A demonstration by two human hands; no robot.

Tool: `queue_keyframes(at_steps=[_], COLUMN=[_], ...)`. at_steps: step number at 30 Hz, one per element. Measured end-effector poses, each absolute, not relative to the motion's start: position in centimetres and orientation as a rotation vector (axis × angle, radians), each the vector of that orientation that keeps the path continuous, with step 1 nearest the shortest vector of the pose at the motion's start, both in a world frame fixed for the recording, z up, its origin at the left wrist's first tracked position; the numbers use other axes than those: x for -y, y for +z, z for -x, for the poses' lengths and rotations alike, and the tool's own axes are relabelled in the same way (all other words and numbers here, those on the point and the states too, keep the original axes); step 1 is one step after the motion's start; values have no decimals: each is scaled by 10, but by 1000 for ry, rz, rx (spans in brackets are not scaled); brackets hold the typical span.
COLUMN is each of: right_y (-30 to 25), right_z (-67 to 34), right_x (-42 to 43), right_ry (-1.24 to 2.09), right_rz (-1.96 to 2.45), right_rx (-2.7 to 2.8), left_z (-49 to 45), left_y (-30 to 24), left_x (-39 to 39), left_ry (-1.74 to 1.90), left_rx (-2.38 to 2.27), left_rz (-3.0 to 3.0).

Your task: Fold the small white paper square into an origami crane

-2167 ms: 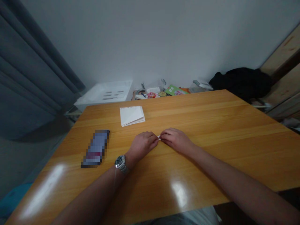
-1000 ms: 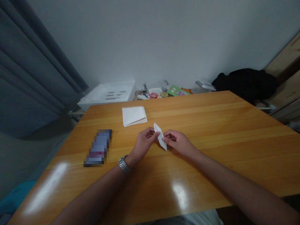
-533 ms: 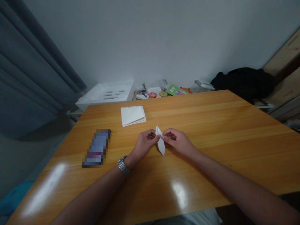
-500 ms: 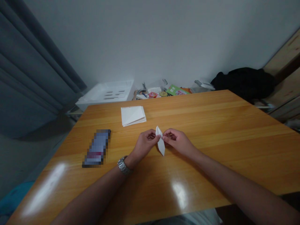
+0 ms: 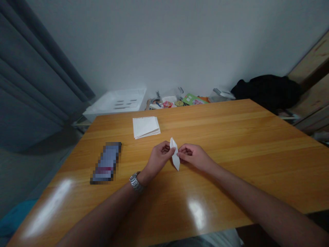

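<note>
A narrow piece of folded white paper, pointed at both ends, is held just above the table between my two hands. My left hand, with a metal watch on its wrist, pinches it near the middle, the thumb lying on the near face. From the other side my right hand grips the paper's right edge between thumb and forefinger. Its other fingers are curled in. The far side of the paper is hidden.
On the wooden table lie a stack of white notebook sheets and, at left, a blurred-out phone. Behind the table's far edge are a white plastic tray, a green packet and a black cloth heap.
The folded paper and my left fingers have shifted slightly left. My right hand has dropped a little, its fingertips still at the paper's edge.
</note>
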State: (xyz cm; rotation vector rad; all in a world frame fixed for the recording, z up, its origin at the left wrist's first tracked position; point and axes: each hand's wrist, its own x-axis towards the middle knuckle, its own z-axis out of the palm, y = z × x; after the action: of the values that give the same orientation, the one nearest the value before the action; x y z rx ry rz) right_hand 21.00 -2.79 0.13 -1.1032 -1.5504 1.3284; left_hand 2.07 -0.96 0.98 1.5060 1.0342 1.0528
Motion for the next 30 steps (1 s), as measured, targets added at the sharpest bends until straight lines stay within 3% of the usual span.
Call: queue_keyframes(at_steps=[30], right_y=[11], right_z=[-207], right_x=[36], right_ry=[1282], right_rz=[1207], right_rx=[1717], left_z=[-13], left_y=[13], left_x=[2], left_ry=[1160], left_rx=[-1116], left_rz=[-1442])
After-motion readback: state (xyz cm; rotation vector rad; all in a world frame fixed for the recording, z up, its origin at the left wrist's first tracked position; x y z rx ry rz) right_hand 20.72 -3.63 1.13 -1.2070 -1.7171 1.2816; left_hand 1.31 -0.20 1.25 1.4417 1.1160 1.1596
